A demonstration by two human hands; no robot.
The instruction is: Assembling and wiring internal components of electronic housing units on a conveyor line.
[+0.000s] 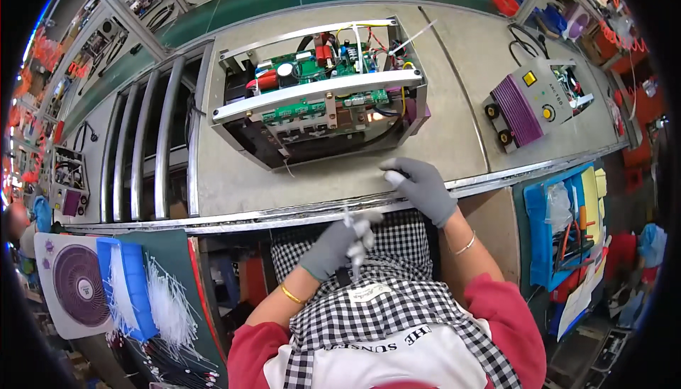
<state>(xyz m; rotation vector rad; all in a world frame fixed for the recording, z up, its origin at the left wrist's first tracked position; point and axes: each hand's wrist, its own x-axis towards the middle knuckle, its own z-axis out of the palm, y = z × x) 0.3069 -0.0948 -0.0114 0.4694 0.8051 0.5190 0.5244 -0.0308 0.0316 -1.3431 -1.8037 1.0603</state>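
On the bench stands an open-topped welding machine (319,95), its metal frame around green circuit boards (298,70), red and black components and wiring. A white cable tie (415,38) sticks up from its right rear corner. My right hand (422,190), in a grey glove, hovers at the bench's front edge, just right of and in front of the machine. Its thumb and forefinger are apart with nothing seen between them. Below the edge, over my checked apron (397,240), my grey-gloved left hand (337,247) is closed around a narrow pale thing, blurred and partly hidden by the fingers.
Another machine (535,105) with purple side and casters stands on the right. Roller bars (167,141) lie left. A blue bin (128,290) and loose white cable ties (170,304) sit lower left. A blue tool tray (560,226) is at right. Behind runs a green belt (248,9).
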